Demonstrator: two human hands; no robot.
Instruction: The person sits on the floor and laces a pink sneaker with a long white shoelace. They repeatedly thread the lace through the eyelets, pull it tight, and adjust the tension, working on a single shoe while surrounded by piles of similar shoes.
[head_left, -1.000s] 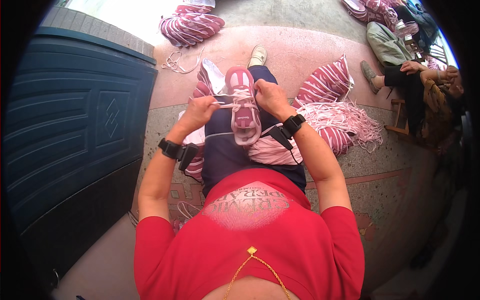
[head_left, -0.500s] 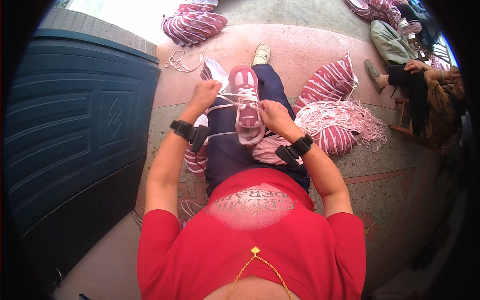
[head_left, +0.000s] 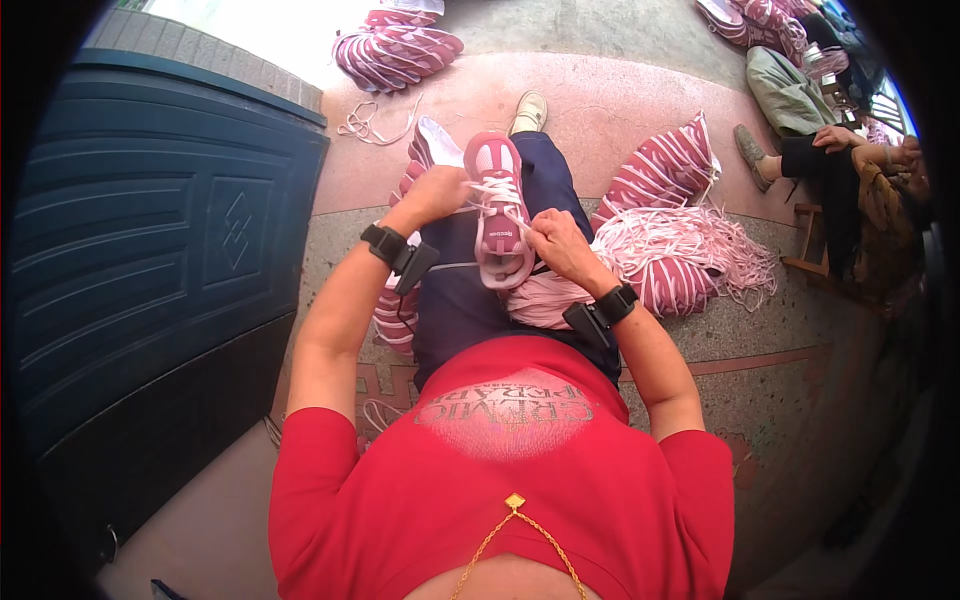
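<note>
A pink-and-white sneaker (head_left: pixel 503 246) rests across my lap, its toe pointing away from me. White shoelace (head_left: pixel 497 191) runs through its upper eyelets. My left hand (head_left: pixel 441 193) is closed on a lace end just left of the shoe, close to the eyelets. On the other side, my right hand (head_left: pixel 560 240) pinches lace beside the tongue. The fingertips of both hands are small in view, so the exact grip is hard to make out.
Stacked pink shoe uppers (head_left: pixel 661 167) and a heap of pale laces (head_left: pixel 690 240) lie on my right. Another upper stack (head_left: pixel 397 52) sits ahead, near a loose lace (head_left: pixel 372 121). A dark blue door (head_left: pixel 160 200) stands at left. Another person's hand (head_left: pixel 838 138) shows at far right.
My left hand has moved right, closer to the shoe, and the stretch of lace between them is shorter. My right hand has shifted slightly right and down.
</note>
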